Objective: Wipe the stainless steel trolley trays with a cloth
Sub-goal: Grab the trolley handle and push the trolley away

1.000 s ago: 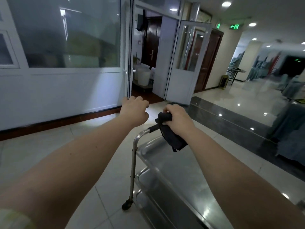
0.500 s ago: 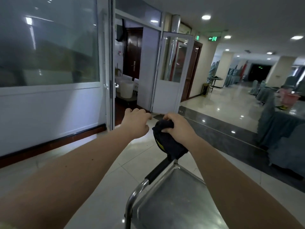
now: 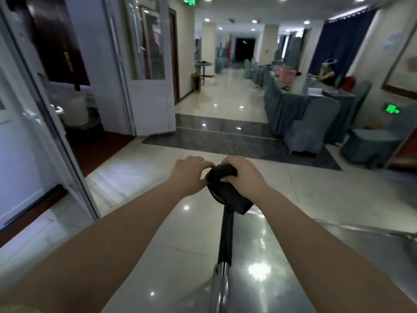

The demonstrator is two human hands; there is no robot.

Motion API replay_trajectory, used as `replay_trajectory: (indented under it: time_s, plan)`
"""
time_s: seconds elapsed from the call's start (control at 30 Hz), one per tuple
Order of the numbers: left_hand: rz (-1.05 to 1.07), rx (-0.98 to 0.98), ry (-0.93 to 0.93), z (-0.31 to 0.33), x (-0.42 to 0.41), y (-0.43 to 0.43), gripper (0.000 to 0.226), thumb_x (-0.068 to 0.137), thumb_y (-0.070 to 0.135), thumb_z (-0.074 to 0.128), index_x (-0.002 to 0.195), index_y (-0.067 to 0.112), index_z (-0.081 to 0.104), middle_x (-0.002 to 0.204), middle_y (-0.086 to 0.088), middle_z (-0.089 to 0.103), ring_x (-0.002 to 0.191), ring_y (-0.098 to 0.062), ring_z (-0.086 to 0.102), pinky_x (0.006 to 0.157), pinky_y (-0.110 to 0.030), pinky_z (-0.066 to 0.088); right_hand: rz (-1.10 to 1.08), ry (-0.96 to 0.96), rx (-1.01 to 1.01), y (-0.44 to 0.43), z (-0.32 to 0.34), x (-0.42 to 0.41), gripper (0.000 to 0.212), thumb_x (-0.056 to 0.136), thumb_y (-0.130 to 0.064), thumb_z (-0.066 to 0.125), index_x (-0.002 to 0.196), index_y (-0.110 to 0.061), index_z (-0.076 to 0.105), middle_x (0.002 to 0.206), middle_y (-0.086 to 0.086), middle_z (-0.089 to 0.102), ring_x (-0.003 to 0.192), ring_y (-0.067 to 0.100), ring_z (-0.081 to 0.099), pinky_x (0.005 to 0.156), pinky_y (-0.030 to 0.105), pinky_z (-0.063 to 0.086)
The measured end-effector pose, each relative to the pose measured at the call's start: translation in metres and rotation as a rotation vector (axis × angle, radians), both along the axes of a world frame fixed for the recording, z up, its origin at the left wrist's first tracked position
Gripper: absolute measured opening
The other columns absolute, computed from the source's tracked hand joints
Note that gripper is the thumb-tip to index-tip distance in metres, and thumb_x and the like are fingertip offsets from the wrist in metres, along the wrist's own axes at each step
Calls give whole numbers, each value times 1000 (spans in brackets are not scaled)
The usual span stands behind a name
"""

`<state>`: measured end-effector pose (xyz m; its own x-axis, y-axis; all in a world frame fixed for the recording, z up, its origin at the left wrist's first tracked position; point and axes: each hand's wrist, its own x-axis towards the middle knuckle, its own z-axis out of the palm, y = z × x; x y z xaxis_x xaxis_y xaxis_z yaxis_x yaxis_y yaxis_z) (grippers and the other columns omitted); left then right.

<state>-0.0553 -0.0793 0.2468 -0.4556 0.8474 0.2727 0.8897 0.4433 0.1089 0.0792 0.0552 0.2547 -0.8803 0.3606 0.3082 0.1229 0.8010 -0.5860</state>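
A long corridor of pale, glossy floor tiles (image 3: 225, 98) runs ahead and mirrors the ceiling lights, crossed by a band of dark stone. On the left a white glazed door (image 3: 150, 86) stands open beside a dim room. Along the right wall is a row of tables (image 3: 282, 107) draped in grey-blue covers, with covered chairs (image 3: 312, 125) drawn up to them, and a person sits far back on that side. The stainless steel trolley (image 3: 222, 283) fills the lower middle and right of the view. Its top tray (image 3: 372, 251) is a dull, reflective sheet whose rim slants off toward the right edge. The handle (image 3: 226, 231), chrome at the near end and sleeved in black further up, points away from the camera. Both bare forearms reach out to its far end, where the hands meet side by side. The right hand (image 3: 244, 177) is curled over a dark cloth (image 3: 225, 197), clutching it bunched against the top of the handle. The cloth's loose folds, which show a thin yellow edge, hang down below the palm. The left hand (image 3: 191, 175) sits just beside it with fingers bent and fingertips at the cloth's upper edge. Whether it grasps the handle or anything else cannot be told, since the bar there is covered.
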Motion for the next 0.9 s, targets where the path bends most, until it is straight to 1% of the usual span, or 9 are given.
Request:
replay_trajectory:
  time_s: [0.1,0.3,0.43,0.5,0.57,0.63,0.73,0.8,0.9]
  plan:
    - [-183,66,-281,-25,-9,4,36,86,30,70,121,24,65,115,3,64,110,-21,55,93,-44,46,-62,42,-147,-5,-20,11,37,78,-10,73,84,-43,57,86,-19,64,85,-3,56,72,5,37]
    - [-230,120,-614,-69,-5,10,8,84,27,72,92,27,70,90,8,67,88,-13,61,84,-41,50,-172,44,-441,1,-70,37,34,85,-5,68,92,-37,61,88,-23,66,88,-2,60,74,7,43]
    - [-205,103,-631,-83,8,23,13,86,31,67,88,43,63,83,21,62,76,0,59,65,-19,45,-256,58,-735,7,-105,56,36,90,1,59,114,-26,63,115,-4,66,109,14,62,88,22,49]
    - [-202,107,-553,-89,15,31,9,87,33,64,94,39,65,85,20,62,81,-2,59,70,-19,42,-248,107,-974,9,-116,63,45,91,1,56,125,-29,60,125,-6,63,113,11,61,92,27,50]
    - [-196,130,-523,-93,22,39,12,86,32,64,98,33,68,90,17,65,86,-5,60,77,-22,45,-234,142,-1161,8,-124,64,43,91,-16,63,130,-32,57,130,-10,59,114,4,60,93,27,49]
    - [-194,135,-560,-98,27,45,14,85,30,64,99,32,69,94,15,67,89,-6,62,82,-25,49,-305,74,-1062,5,-136,59,54,82,-32,73,132,-34,53,126,-14,55,103,0,62,75,13,50]
    - [-159,148,-609,-107,33,49,14,86,26,63,98,33,68,94,14,67,89,-7,62,82,-29,51,-449,-84,-766,4,-159,54,56,79,-20,77,124,-29,46,109,-6,53,79,0,60,52,8,44]
    - [-126,165,-627,-112,33,46,14,86,25,64,93,37,66,90,17,66,88,-3,60,81,-28,51,-473,-117,-683,9,-169,58,40,81,-13,72,106,-27,45,95,1,57,61,6,58,48,16,44]
    - [-49,168,-652,-113,28,37,14,86,26,66,88,40,66,88,20,65,88,1,59,79,-25,49,-444,-181,-458,27,-165,65,25,81,-11,64,82,-29,47,78,-5,58,63,13,54,50,19,39]
